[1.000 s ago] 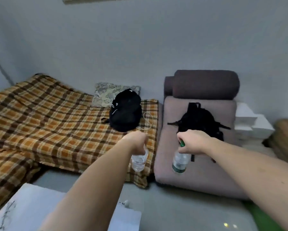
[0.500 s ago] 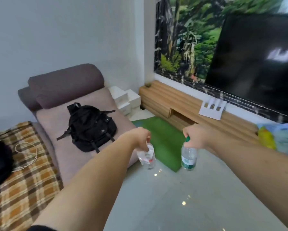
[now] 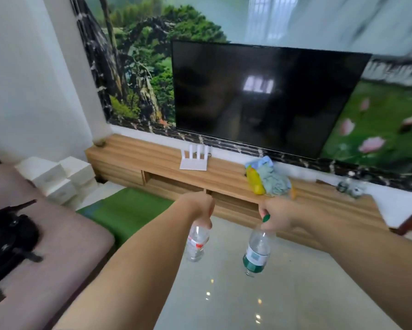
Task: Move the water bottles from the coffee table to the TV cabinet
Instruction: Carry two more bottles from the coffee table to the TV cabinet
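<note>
My left hand (image 3: 200, 209) grips the top of a clear water bottle with a red label (image 3: 196, 244), which hangs down over the pale floor. My right hand (image 3: 275, 216) grips the neck of a second clear bottle with a green cap and green label (image 3: 256, 254), also hanging upright. Both are held out in front of me, a short way before the long low wooden TV cabinet (image 3: 152, 158) that runs under the dark TV (image 3: 259, 96). The coffee table is out of view.
On the cabinet top stand a white router (image 3: 195, 158), a yellow-and-blue bundle of cloths (image 3: 267, 177) and small blurred objects (image 3: 350, 186) at the right. A mauve sofa seat (image 3: 64, 239) with a black backpack (image 3: 7, 239) lies left; a green mat (image 3: 126, 210) and white boxes (image 3: 57, 177) sit near the cabinet's left end.
The view has swung right from the plaid couch and sofa seat to face the TV and cabinet. Both hands still hold their bottles, now nearer the cabinet.
</note>
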`<state>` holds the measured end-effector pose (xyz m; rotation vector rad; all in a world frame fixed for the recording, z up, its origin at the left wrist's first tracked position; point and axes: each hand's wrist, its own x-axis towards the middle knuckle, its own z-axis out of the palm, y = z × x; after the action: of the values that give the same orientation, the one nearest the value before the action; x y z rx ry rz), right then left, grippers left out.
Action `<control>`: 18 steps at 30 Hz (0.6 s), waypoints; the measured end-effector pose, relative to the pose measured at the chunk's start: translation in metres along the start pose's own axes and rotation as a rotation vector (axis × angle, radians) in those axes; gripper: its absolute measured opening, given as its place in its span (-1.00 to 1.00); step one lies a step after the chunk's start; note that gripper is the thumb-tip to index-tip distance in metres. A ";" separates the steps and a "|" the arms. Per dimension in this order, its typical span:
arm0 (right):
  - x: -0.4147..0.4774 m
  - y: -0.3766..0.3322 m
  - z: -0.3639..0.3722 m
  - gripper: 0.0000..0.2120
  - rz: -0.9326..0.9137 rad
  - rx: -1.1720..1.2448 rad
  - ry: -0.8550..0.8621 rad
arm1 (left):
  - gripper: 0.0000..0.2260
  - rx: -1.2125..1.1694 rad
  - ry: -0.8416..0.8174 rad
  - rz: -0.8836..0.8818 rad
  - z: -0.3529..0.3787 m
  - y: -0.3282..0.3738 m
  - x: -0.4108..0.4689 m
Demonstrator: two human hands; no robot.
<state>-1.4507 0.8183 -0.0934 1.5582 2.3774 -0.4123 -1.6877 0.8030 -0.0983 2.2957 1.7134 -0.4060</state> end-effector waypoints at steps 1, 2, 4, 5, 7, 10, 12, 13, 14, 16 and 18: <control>-0.009 0.015 0.002 -0.76 0.027 -0.001 -0.004 | -0.74 0.016 -0.004 0.035 -0.002 0.016 0.013; -0.020 0.028 0.004 -0.76 0.059 0.000 -0.006 | -0.75 0.024 0.000 0.073 -0.005 0.031 0.025; -0.043 0.051 0.008 -0.75 0.146 -0.003 -0.009 | -0.76 0.014 0.025 0.153 -0.013 0.060 0.044; -0.056 0.062 0.010 -0.73 0.203 0.003 -0.006 | -0.77 0.013 0.045 0.197 -0.016 0.074 0.053; -0.082 0.081 0.016 -0.76 0.331 0.052 0.011 | -0.77 0.038 0.093 0.302 -0.023 0.101 0.065; -0.116 0.095 0.024 -0.72 0.513 0.120 0.070 | -0.78 0.088 0.137 0.427 -0.029 0.132 0.072; -0.136 0.096 0.030 -0.74 0.607 0.120 0.122 | -0.80 0.114 0.144 0.493 -0.032 0.144 0.072; -0.145 0.096 0.032 -0.75 0.647 0.121 0.142 | -0.81 0.123 0.148 0.523 -0.034 0.148 0.072; -0.153 0.095 0.034 -0.75 0.679 0.121 0.152 | -0.82 0.135 0.153 0.549 -0.037 0.151 0.071; -0.167 0.092 0.034 -0.74 0.710 0.142 0.134 | -0.82 0.163 0.154 0.587 -0.044 0.154 0.066; -0.178 0.089 0.035 -0.72 0.698 0.206 0.076 | -0.82 0.195 0.132 0.619 -0.051 0.154 0.061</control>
<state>-1.2982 0.6890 -0.0671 2.3823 1.7047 -0.4449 -1.5193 0.8324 -0.0681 2.8817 0.9503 -0.3027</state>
